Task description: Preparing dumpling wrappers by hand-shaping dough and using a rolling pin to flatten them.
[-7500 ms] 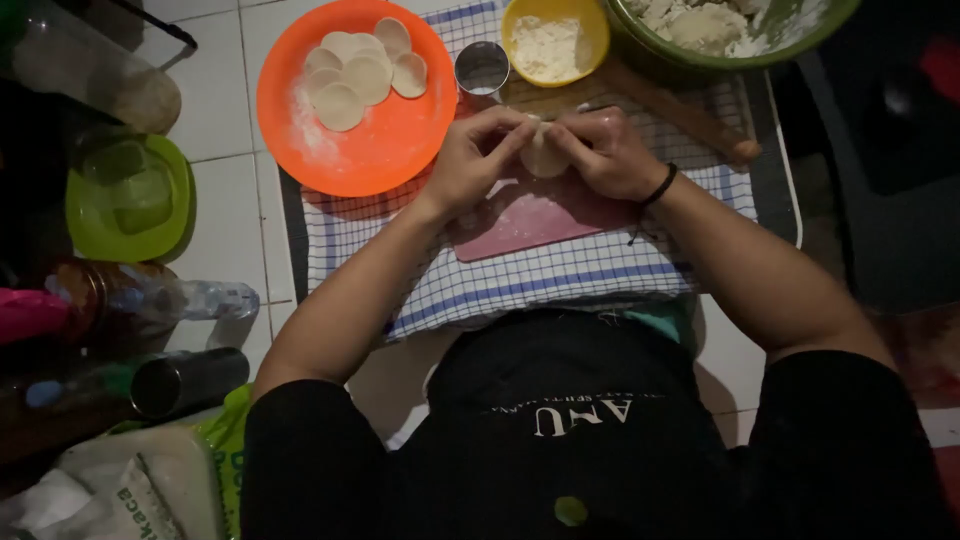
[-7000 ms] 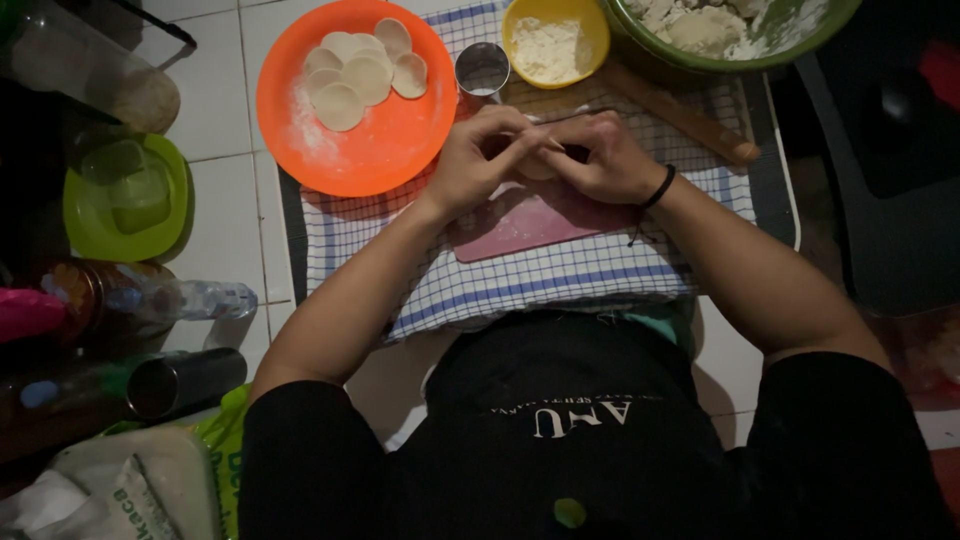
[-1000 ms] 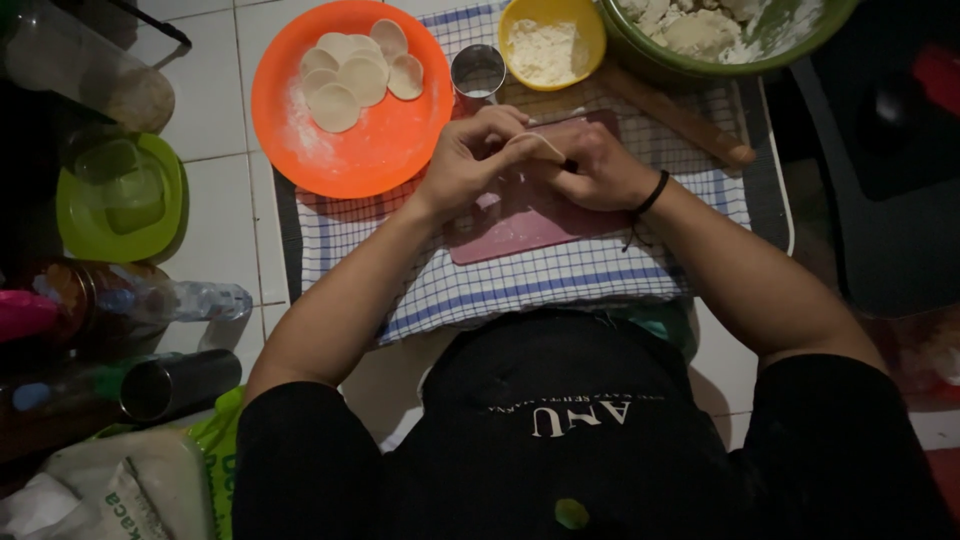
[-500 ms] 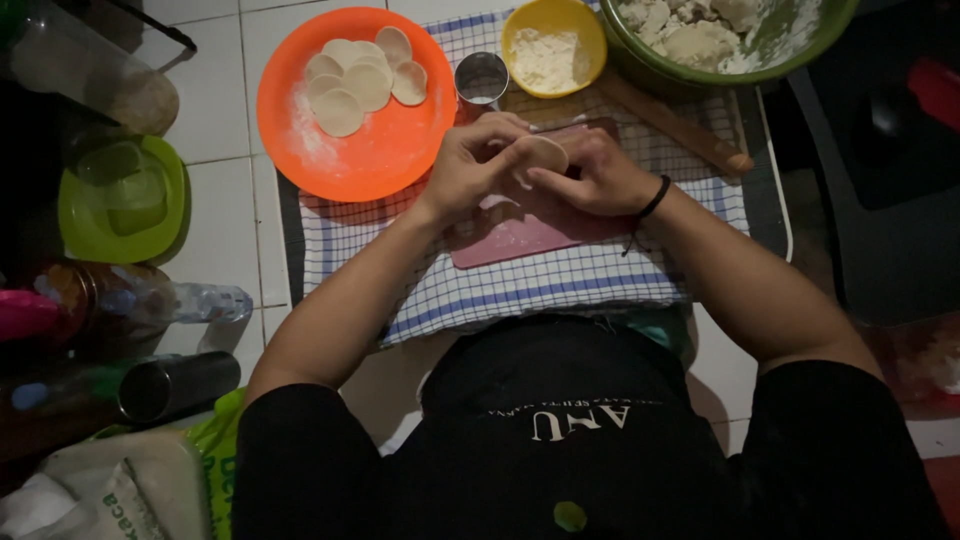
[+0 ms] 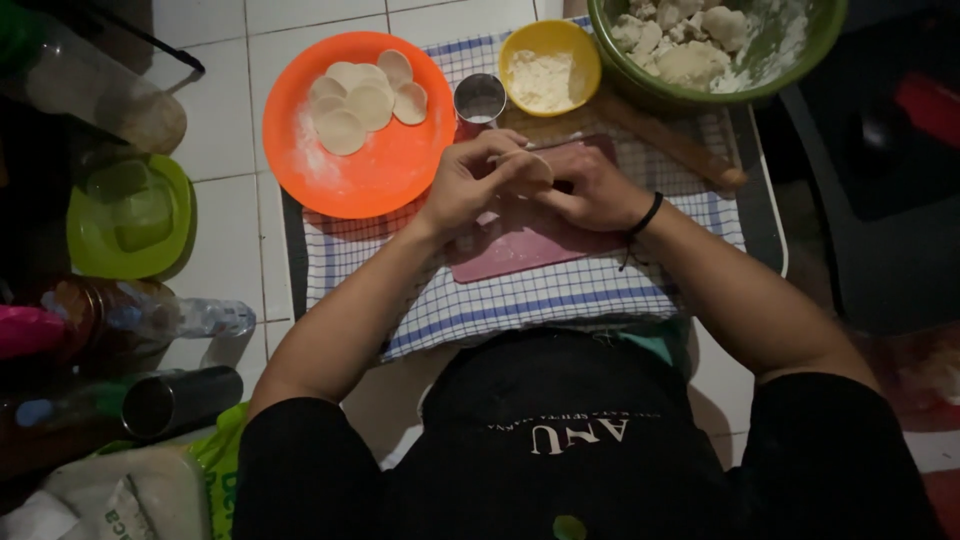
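My left hand (image 5: 478, 180) and my right hand (image 5: 592, 188) meet above a pink cutting board (image 5: 530, 245), both pinching a small pale piece of dough (image 5: 537, 165) between their fingertips. A black band circles my right wrist. The board lies on a blue-and-white checked cloth (image 5: 520, 300). To the left stands an orange plate (image 5: 380, 175) with several flat dough rounds (image 5: 362, 100) on it.
A yellow bowl of flour (image 5: 548, 65), a small metal cup (image 5: 480, 97), a green bowl of dough lumps (image 5: 700, 50) and a wooden rolling pin (image 5: 672, 140) sit beyond my hands. A green lidded container (image 5: 130, 215), bottles (image 5: 150, 315) and a metal cylinder (image 5: 180, 400) crowd the left side.
My hands have stayed together over the board, working the dough piece. The view has drifted slightly, nothing else has moved.
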